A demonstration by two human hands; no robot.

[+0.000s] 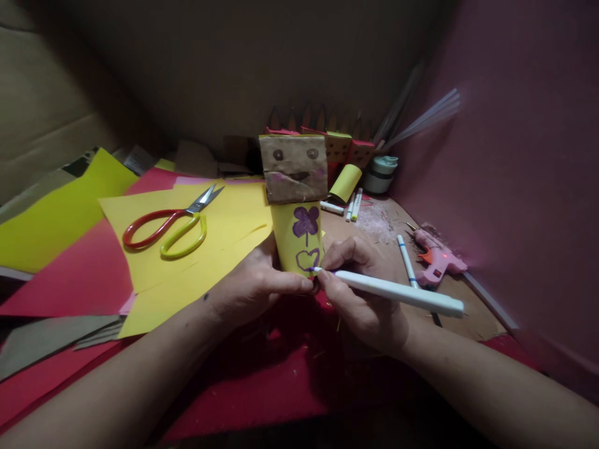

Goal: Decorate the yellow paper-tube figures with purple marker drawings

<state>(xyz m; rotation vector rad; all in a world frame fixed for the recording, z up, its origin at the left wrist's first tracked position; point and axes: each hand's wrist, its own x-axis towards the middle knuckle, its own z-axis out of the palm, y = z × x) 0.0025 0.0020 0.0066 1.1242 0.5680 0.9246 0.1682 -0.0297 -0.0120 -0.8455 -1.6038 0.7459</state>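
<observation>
Head view: yellow paper-bodied figure with a square brown cardboard head (pixel 296 204), held on one side, inked on the other

So, the figure is held upright above the front of the red-surfaced desk (pixel 262 399), drawn face and purple artwork turned toward the camera. Its body is cupped by the left hand (pixel 262 274), thumb laid across the bottom front, probably so it won't swivel under the pen. A long white marker with a purple tip (pixel 397 292) is pinched in the right hand (pixel 369 299), fingers grasping low near the nib, presumably for control on a curved surface. The nib is set at the bottom of the heart outline.

Count time: two purple drawings (one filled flower on a stem, one unfilled heart). Five white markers altogether: the one in hand, a blue-banded white marker (pixel 407 259) beside one pink glue gun (pixel 437 252), and three more white markers (pixel 357 204) near one loose yellow paper tube (pixel 346 183). One pair of red-and-yellow-handled scissors (pixel 189 211) is laid on yellow paper, likely parked there to leave both hands unencumbered. One teal-lidded jar (pixel 381 174) too. Clear sticks (pixel 425 121) are bunched behind; exact number can't be told.
</observation>
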